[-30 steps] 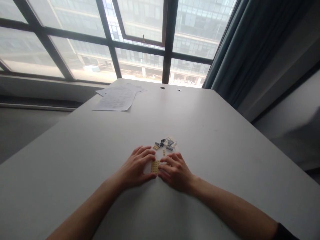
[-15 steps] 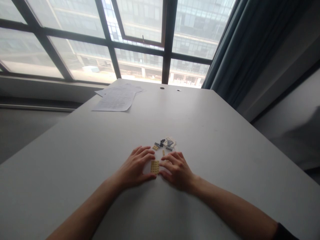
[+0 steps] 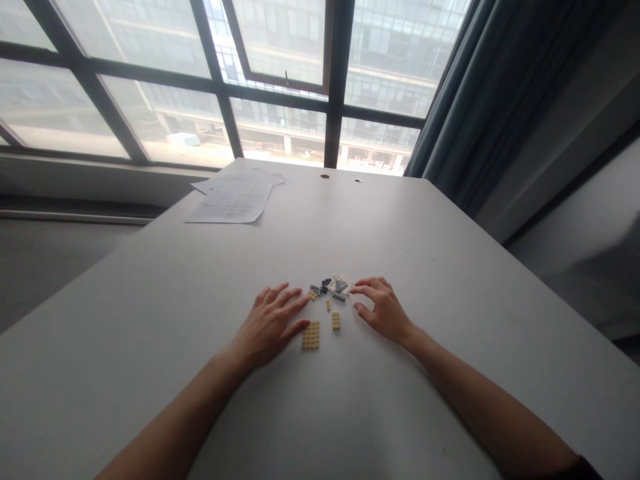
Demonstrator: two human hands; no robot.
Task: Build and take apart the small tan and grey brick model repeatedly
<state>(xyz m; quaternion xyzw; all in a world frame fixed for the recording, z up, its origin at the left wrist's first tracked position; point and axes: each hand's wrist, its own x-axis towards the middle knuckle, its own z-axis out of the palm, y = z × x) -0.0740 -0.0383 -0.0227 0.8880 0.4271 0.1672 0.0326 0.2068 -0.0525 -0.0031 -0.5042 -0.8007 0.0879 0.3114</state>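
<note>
I have the left hand point(image 3: 273, 320) loosely spread and gripping nothing, its thumb at the upper edge of the larger tan studded plate point(image 3: 311, 335); I can't tell whether they touch. My right hand point(image 3: 383, 308) is half curled, thumb and index finger parted beside the mixed brick pile point(image 3: 340, 287). Between the hands lie the smaller tan plate point(image 3: 336, 321) and a narrow tan piece point(image 3: 328, 305). Farther out on the tabletop point(image 3: 320, 247), I see printed papers point(image 3: 233, 200).

studded plastic bricks point(image 3: 311, 335); smooth table point(image 3: 280, 253), faint sheen; paper sheets point(image 3: 231, 200), matt; cloth curtain point(image 3: 457, 113), folded.
</note>
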